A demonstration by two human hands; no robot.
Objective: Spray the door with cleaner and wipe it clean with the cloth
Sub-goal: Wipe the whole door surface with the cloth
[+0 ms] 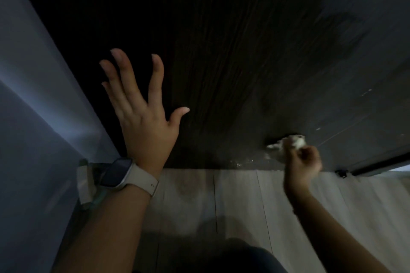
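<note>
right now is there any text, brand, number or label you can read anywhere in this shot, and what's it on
None can be read.
Smartwatch on the left wrist: screen dark, no digits showing.
Spray bottle on the floor behind that wrist: a pale label shows, too blurred and angled to read.
Dark door, cloth in the right hand, and floorboards: no writing visible.

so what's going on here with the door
A person is wiping a dark door near its bottom edge. The right hand is bunched around a white cloth pressed low on the door, where pale specks show. The left hand, watch on the wrist, is spread open against or just off the door. No spray bottle is clearly visible.
</note>
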